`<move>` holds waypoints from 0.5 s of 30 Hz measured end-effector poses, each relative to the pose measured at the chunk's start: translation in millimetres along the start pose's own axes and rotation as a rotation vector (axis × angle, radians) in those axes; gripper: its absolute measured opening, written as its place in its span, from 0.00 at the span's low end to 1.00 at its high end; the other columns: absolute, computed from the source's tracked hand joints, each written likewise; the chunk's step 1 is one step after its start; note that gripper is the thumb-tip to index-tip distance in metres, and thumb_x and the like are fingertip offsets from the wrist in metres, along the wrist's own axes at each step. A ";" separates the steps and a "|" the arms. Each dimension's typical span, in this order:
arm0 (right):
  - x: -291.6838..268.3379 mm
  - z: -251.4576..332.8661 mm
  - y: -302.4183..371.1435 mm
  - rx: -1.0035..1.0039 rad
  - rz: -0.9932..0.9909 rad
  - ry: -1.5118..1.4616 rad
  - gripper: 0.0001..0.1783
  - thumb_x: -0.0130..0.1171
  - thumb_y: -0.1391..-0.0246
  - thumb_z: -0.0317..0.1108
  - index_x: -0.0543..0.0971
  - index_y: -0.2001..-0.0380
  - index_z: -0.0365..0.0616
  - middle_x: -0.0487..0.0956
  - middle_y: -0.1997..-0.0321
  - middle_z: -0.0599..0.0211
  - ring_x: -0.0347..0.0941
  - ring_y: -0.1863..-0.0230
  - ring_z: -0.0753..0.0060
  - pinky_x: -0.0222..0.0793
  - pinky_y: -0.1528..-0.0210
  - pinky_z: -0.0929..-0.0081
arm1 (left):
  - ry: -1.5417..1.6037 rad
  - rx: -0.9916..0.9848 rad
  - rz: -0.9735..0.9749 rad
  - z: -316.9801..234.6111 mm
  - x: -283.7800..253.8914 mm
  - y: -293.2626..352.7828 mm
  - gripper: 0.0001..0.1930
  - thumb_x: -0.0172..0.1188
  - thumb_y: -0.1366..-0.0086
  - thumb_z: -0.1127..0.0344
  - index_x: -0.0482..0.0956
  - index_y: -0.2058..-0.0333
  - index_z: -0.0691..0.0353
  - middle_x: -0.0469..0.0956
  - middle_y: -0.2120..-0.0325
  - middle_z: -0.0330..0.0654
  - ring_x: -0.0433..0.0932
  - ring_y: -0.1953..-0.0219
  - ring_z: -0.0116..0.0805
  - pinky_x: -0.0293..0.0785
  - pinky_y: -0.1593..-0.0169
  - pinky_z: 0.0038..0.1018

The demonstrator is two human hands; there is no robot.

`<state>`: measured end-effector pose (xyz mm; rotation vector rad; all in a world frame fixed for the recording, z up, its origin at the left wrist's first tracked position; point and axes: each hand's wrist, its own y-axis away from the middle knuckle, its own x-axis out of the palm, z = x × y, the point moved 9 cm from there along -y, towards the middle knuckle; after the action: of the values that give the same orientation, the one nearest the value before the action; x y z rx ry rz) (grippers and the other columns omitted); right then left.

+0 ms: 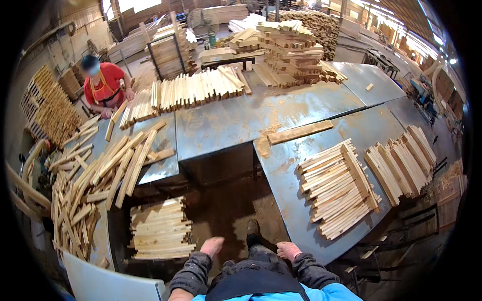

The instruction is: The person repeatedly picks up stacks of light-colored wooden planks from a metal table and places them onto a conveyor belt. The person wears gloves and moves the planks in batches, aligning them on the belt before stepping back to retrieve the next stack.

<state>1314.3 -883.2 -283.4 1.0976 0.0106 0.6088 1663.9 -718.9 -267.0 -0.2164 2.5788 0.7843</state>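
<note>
My left hand point(213, 246), pinkish as if gloved, hangs beside my dark apron point(256, 281). Its fingers are too blurred to make out, and nothing shows in it. Just right of my body, my right hand point(288, 251) has its fingers curled in with nothing visible in them. Closest to the left hand is a stack of short wooden strips point(160, 228), lying low in the gap between the tables. Right of my right hand stands a metal-topped table point(291, 200). A row of wooden strips point(334, 188) lies on it, one strip across the top.
Farther right lies another row of boards point(401, 165). A single plank point(300, 132) rests at the table's far edge. Loose strips point(75, 210) are heaped on the left table. Across it, a person in red point(105, 83) handles wood. Higher stacks point(291, 50) stand behind.
</note>
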 end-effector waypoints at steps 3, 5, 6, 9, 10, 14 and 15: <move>13.4 81.9 -49.2 -0.057 0.011 -0.022 0.09 0.57 0.27 0.36 0.71 0.65 0.53 0.67 0.74 0.78 0.62 0.79 0.81 0.58 0.78 0.77 | -0.578 0.001 0.139 96.2 5.5 11.8 0.12 0.61 0.32 0.59 0.84 0.59 0.62 0.82 0.68 0.54 0.81 0.61 0.55 0.78 0.56 0.44; 29.3 137.5 -83.4 -0.051 0.072 -0.134 0.10 0.57 0.27 0.34 0.70 0.66 0.54 0.66 0.74 0.80 0.62 0.79 0.82 0.58 0.79 0.79 | 0.203 -0.556 0.138 174.8 9.0 39.3 0.12 0.58 0.26 0.56 0.84 0.59 0.57 0.81 0.69 0.45 0.77 0.67 0.44 0.75 0.60 0.39; 35.9 168.1 -99.4 -0.087 0.086 -0.097 0.09 0.58 0.27 0.34 0.71 0.65 0.54 0.67 0.74 0.80 0.63 0.79 0.82 0.58 0.79 0.79 | 0.651 -0.844 0.110 196.8 21.7 57.8 0.13 0.56 0.24 0.55 0.85 0.59 0.54 0.81 0.69 0.41 0.75 0.70 0.38 0.73 0.63 0.36; 55.6 228.0 -146.5 -0.078 0.019 0.117 0.07 0.59 0.27 0.36 0.73 0.62 0.52 0.69 0.72 0.80 0.64 0.77 0.83 0.59 0.79 0.80 | 0.821 -1.057 -0.008 199.5 19.6 65.8 0.16 0.52 0.20 0.51 0.84 0.61 0.52 0.79 0.71 0.36 0.69 0.75 0.34 0.68 0.67 0.32; 70.4 248.1 -161.5 -0.102 0.045 0.172 0.05 0.59 0.26 0.37 0.75 0.58 0.50 0.69 0.71 0.81 0.64 0.76 0.84 0.59 0.79 0.81 | 0.985 -0.948 -0.097 186.6 8.8 44.4 0.15 0.52 0.20 0.53 0.84 0.62 0.51 0.79 0.71 0.36 0.69 0.76 0.33 0.68 0.69 0.35; 126.3 306.6 -226.4 -0.068 0.053 0.358 0.09 0.60 0.26 0.38 0.76 0.51 0.47 0.68 0.70 0.81 0.63 0.76 0.84 0.59 0.77 0.80 | 0.262 -0.541 -0.180 136.9 -82.4 -21.6 0.12 0.55 0.24 0.58 0.80 0.67 0.53 0.76 0.76 0.35 0.75 0.76 0.37 0.70 0.70 0.40; 139.2 320.6 -244.1 -0.081 0.031 0.416 0.08 0.60 0.26 0.38 0.76 0.52 0.47 0.68 0.70 0.81 0.63 0.76 0.84 0.59 0.77 0.80 | 0.383 -0.579 -0.207 135.2 -96.7 -37.9 0.12 0.56 0.24 0.58 0.79 0.69 0.53 0.76 0.77 0.36 0.75 0.76 0.37 0.70 0.71 0.40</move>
<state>1638.6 -1159.7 -295.9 0.8787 0.3264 0.8501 1809.2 -672.3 -343.2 -0.8659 2.5299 1.5119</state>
